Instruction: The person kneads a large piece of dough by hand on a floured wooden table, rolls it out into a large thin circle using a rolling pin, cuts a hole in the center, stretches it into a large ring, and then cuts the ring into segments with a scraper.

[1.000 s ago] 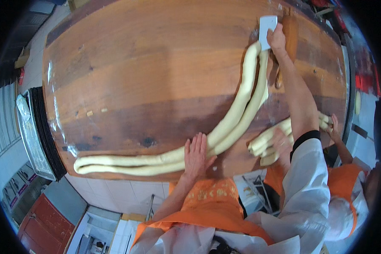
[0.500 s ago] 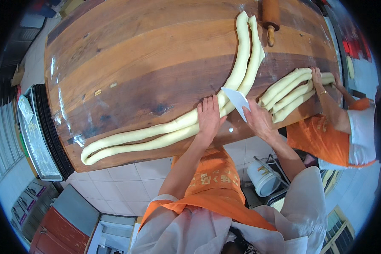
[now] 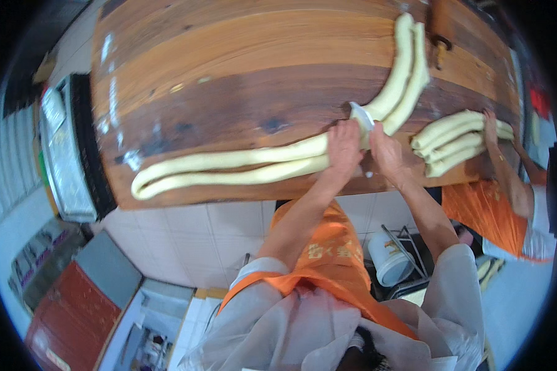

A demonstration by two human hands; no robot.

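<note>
A long pale dough rope (image 3: pixel 241 158) is folded into two side-by-side strands, its looped end at the left and its far part curving up to the back right. My left hand (image 3: pixel 345 146) lies on both strands near the middle, fingers extended over them. Just to its right, my right hand (image 3: pixel 387 151) grips a white dough scraper (image 3: pixel 362 116), which stands edge-down across the strands. Whether the blade has passed through the dough is hidden by my hands.
At the right, a co-worker's hands (image 3: pixel 490 131) hold several shorter dough ropes (image 3: pixel 449 133). A rolling pin (image 3: pixel 440 46) lies at the back right of the wooden table (image 3: pixel 260 74). Stacked black trays (image 3: pixel 93 148) stand off the left edge; a white bucket (image 3: pixel 390 260) is below.
My right hand has turned the scraper upright and brought it down across the dough, closer to my left hand. The whole view has shifted, so the table sits further right and higher.
</note>
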